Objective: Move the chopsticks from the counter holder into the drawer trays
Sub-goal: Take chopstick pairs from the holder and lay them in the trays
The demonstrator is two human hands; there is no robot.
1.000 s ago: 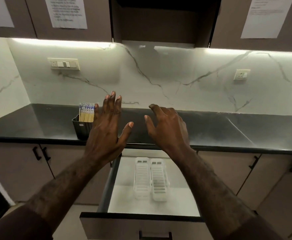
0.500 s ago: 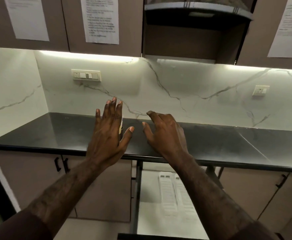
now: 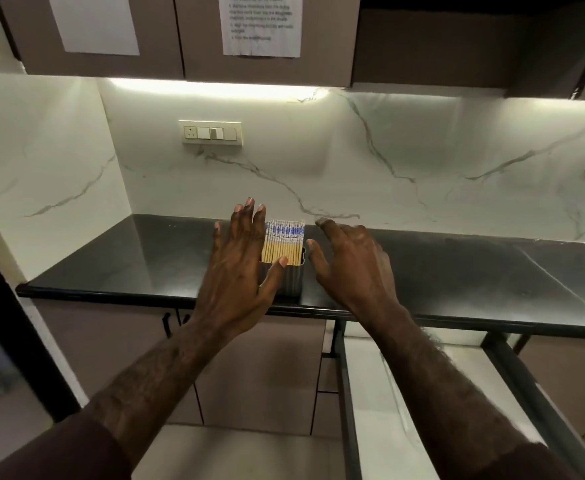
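On counter, left hand (image 3: 239, 271) spread wide, hiding holder (image 3: 289, 282) & chopsticks (image 3: 283, 242) partly; right hand (image 3: 353, 265) loosely open.

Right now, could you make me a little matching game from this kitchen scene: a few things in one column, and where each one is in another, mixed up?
Things:
1. bundle of paper-wrapped wooden chopsticks
2. beige switch plate
3. open white-lined drawer
4. printed paper sheet

Places:
A. taped to an upper cabinet door
B. standing in the dark ribbed holder on the black counter, between the left hand and right hand
C. pulled out below the counter edge, at lower right
D. on the marble wall above the counter

Pairs: 1-B, 2-D, 3-C, 4-A
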